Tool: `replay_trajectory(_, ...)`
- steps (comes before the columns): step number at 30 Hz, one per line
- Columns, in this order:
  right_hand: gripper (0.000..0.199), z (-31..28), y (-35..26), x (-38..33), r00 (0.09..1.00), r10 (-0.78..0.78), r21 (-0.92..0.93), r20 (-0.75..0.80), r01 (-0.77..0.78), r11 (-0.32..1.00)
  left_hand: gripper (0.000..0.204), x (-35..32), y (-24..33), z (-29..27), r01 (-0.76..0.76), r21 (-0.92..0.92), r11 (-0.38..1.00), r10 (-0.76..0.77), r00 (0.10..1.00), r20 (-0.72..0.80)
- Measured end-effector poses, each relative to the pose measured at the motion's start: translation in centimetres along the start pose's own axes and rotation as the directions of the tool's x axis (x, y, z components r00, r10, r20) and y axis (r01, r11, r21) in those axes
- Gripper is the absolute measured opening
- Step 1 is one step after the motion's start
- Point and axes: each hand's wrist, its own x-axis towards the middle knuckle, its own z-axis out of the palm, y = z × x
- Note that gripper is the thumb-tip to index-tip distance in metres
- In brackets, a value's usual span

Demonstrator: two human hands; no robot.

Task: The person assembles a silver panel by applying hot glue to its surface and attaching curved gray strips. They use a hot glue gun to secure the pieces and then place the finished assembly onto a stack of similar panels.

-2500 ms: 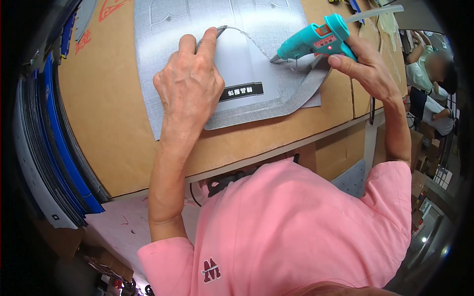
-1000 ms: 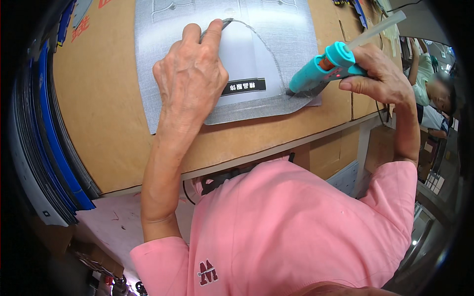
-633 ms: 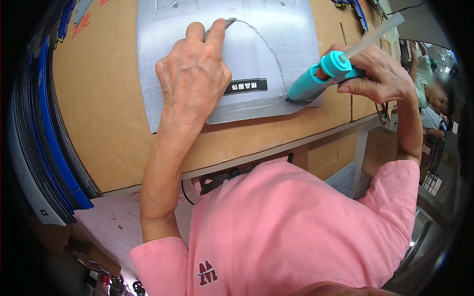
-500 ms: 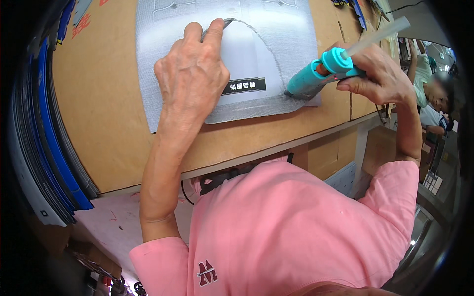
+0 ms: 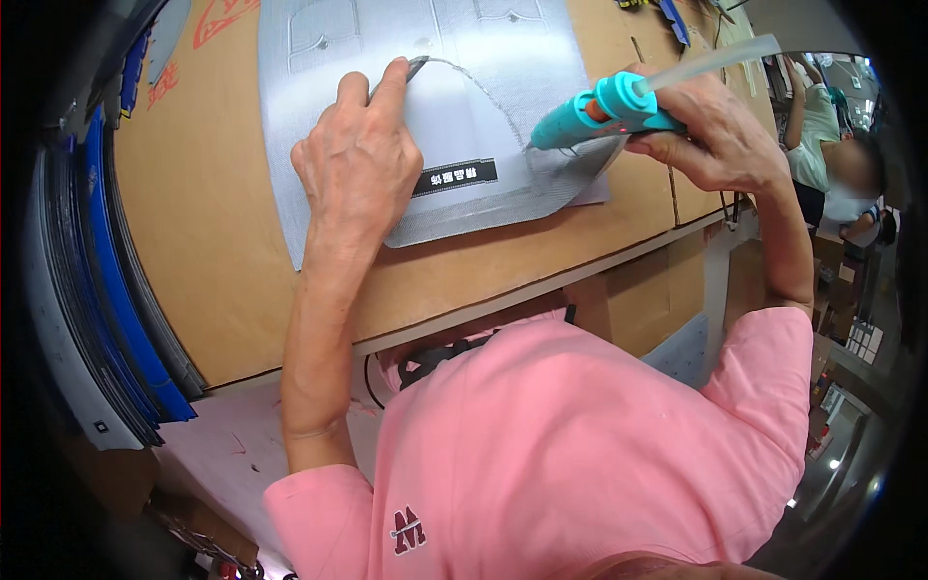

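A grey denim-print sheet [image 5: 298, 135] lies on the tan board, with a paler, curve-edged printed piece [image 5: 454, 116] over it, bearing a black label [image 5: 454, 177]. My left hand [image 5: 358, 159] rests on the left of this piece, fingers bent and index finger reaching forward. A dark grey sliver [image 5: 418, 68] shows beside that fingertip; whether it is a tool or a lifted edge I cannot tell. In my right hand [image 5: 720, 130] is a turquoise glue gun [image 5: 580, 118], a translucent glue stick [image 5: 710, 66] jutting from its back. Its nozzle meets the curved edge right of the label.
Blue and grey sheets or panels [image 5: 111, 271] stand stacked on edge at the left. Blue-handled tools [image 5: 674, 21] lie at the far right of the board [image 5: 208, 242]. Beyond the right side, another person [image 5: 822, 121] is in the background. The board's front edge runs close to my body.
The glue gun's nozzle has moved farther up the curved edge, away from the lower right corner. My left hand keeps its place on the sheet. The whole view has shifted slightly.
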Motion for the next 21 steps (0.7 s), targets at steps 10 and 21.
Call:
replay_trajectory(10, 0.032, -0.6, -0.8, -6.5, 0.832, 0.382, 0.215, -0.402, -0.32, 0.923, 0.042, -1.5, 7.3, -2.6, -0.274, -0.122, 0.954, 0.264, 0.96, -0.094)
replay_trajectory(21, 0.033, 1.2, -2.5, -9.6, 0.701, 0.508, 0.252, -0.501, -0.444, 0.86, 0.032, -1.2, 13.2, 3.9, -0.229, -0.404, 0.886, 0.208, 0.973, -0.095)
